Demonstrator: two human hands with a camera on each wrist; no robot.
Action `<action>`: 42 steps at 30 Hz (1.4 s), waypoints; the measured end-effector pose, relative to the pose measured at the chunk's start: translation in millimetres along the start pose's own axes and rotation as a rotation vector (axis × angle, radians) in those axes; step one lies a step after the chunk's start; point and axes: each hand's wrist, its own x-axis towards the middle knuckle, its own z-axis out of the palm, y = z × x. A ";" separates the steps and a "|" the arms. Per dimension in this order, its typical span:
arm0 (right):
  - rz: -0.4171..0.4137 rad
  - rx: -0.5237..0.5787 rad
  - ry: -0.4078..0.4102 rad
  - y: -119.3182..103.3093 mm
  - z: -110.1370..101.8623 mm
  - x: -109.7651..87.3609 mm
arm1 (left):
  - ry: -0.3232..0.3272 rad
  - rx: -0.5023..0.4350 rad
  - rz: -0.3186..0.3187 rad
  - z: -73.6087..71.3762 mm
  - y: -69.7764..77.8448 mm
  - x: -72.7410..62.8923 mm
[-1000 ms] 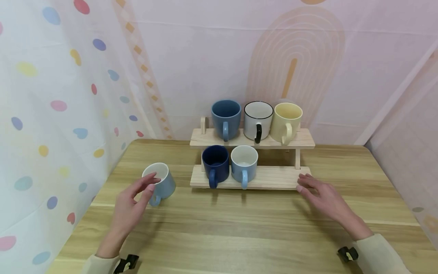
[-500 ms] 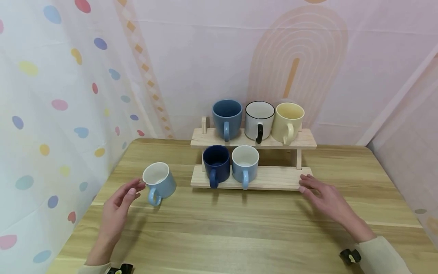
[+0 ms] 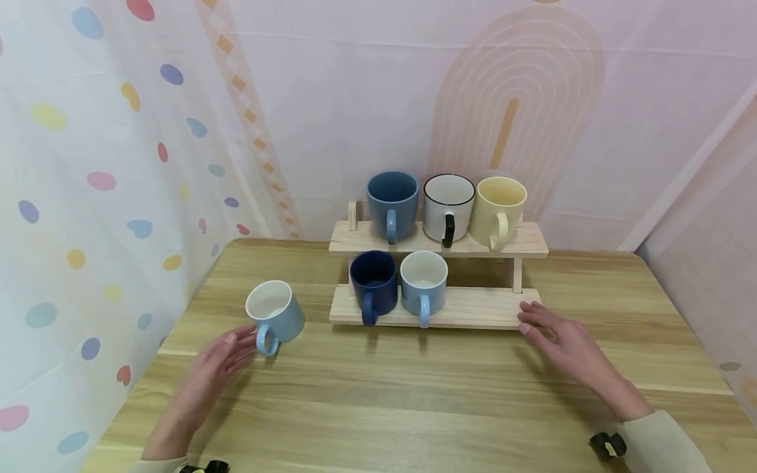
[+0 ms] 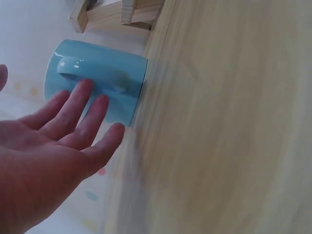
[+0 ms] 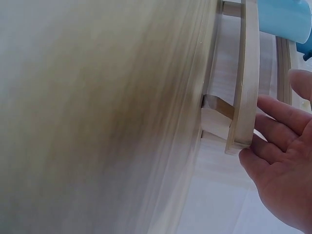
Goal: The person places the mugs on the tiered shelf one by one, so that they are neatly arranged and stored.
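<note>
A light blue mug [image 3: 282, 318] with a white inside stands upright on the table, left of a two-tier wooden rack [image 3: 485, 307]. Its handle [image 3: 267, 341] points toward the front. Just left of that handle is my left hand [image 3: 207, 368], fingers extended and thumb raised; in the left wrist view the fingertips [image 4: 85, 87] overlap the mug, and I cannot tell whether they touch it. My right hand [image 3: 564, 345] rests its relaxed fingers at the right end of the rack's lower shelf, as the right wrist view also shows.
On the lower shelf stand a navy mug [image 3: 374, 282] and another light blue mug [image 3: 423, 286]. The upper shelf bears a blue mug [image 3: 393, 203], a white mug [image 3: 447, 210] with a black handle, and a yellow mug [image 3: 495, 210]. Patterned curtains [image 3: 331, 118] hang behind the table [image 3: 378, 407].
My left hand has come away from over the mug's rim, moving left and then down beside its handle. My right hand has stayed at the shelf's end; the mugs have not moved.
</note>
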 end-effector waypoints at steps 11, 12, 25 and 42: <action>0.005 0.007 -0.010 0.0 -0.5 -1.8 | -0.110 0.030 -0.074 11.2 -2.9 12.7; 0.004 0.007 -0.013 0.0 -0.2 -1.4 | -0.077 0.047 -0.097 13.2 -2.5 13.2; -0.072 -0.053 -0.067 -1.3 -5.1 1.4 | 0.183 0.139 -0.135 29.2 -2.9 12.6; -0.076 -0.083 -0.143 1.2 -12.6 -2.8 | 0.297 0.116 -0.039 81.2 32.0 7.1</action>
